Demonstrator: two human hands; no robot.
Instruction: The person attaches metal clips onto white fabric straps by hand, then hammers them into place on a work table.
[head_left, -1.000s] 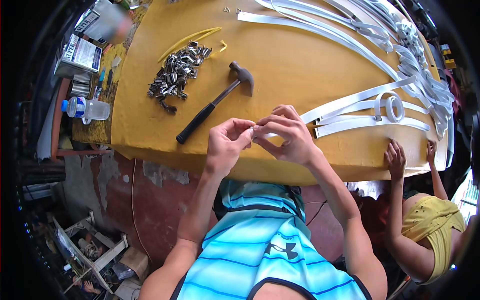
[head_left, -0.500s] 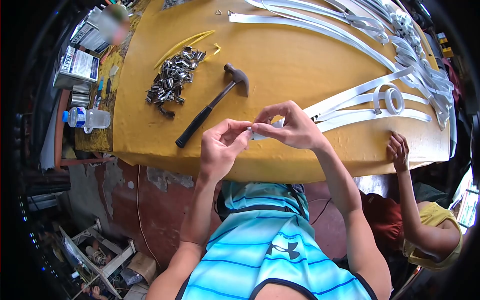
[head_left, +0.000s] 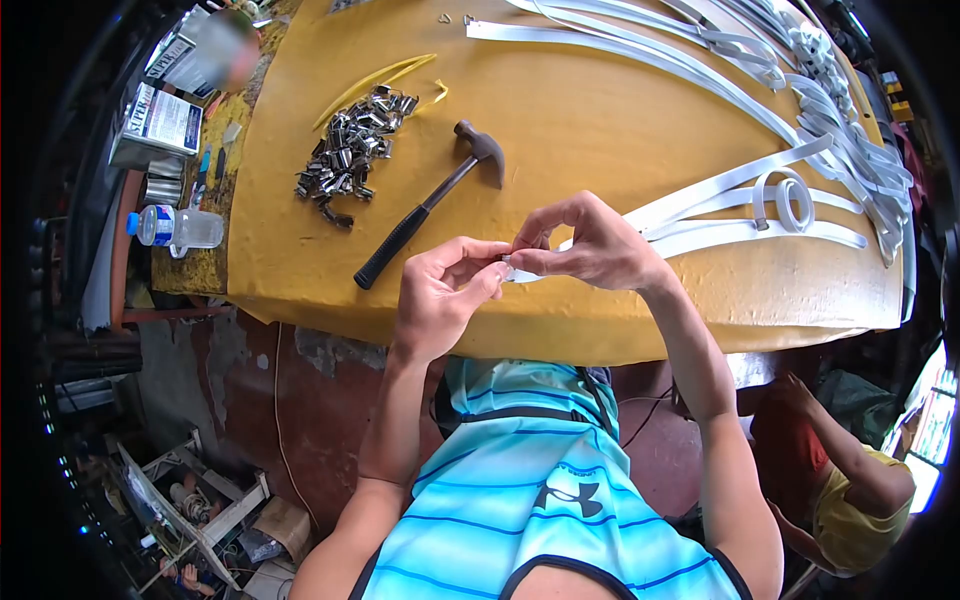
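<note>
My left hand (head_left: 440,295) is closed, its thumb and fingertips pinching a small metal piece (head_left: 507,260) at the end of a white strap (head_left: 524,274). My right hand (head_left: 590,243) is closed on that same strap end, its fingertips meeting those of the left over the table's near edge. Fingers hide most of the metal piece. Behind the right hand, more white straps (head_left: 700,197) run off to the right, one coiled. A claw hammer (head_left: 440,190) with a black grip lies beyond my left hand, beside a heap of shiny metal clips (head_left: 348,150).
Yellow sheeting covers the table (head_left: 580,120). Yellow strips (head_left: 375,82) lie by the clips. A water bottle (head_left: 180,228) and labelled tins (head_left: 160,120) stand at the left edge. White straps pile up at far right (head_left: 850,150). Another person (head_left: 860,490) sits at lower right.
The other person's hand has left the table's near right edge and dropped below it. My hands keep their pinch at the strap end, with only a slight shift.
</note>
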